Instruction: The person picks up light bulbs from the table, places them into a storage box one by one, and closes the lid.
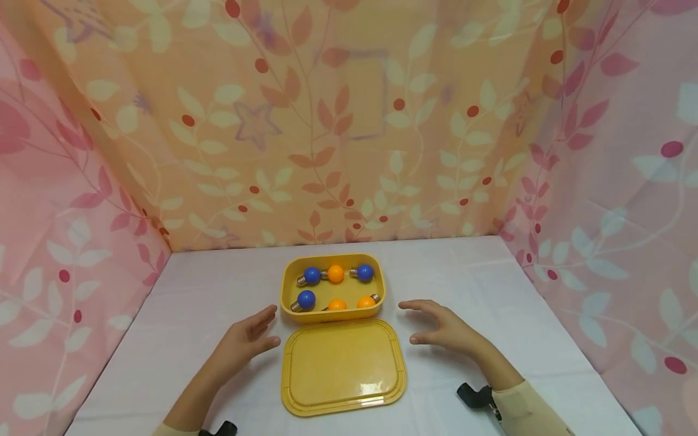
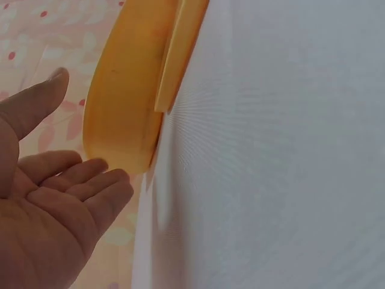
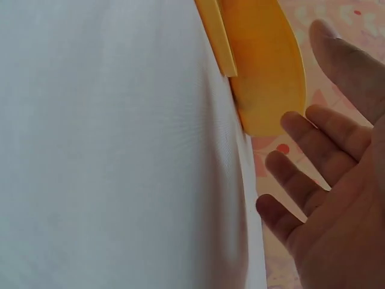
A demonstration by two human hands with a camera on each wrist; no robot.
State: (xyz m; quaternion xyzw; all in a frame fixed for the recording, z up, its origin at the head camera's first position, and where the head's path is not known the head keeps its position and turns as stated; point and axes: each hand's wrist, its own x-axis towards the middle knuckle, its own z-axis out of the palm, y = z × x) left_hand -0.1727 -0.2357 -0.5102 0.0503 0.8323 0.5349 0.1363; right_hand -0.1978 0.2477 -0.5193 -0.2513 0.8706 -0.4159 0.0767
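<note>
A yellow plastic box stands on the white-covered table with several small light bulbs inside, among them a blue bulb and an orange bulb. Directly in front of it lies its flat yellow lid. My left hand hovers at the left of box and lid, thumb apart from the fingers, holding nothing. On the other side my right hand is likewise empty, its fingers extended toward the box. In the wrist views both palms show bare beside the box wall.
A white cloth covers the table. Patterned curtains surround it: an orange one behind and pink ones on the left and right. A black wrist device sits by the right sleeve.
</note>
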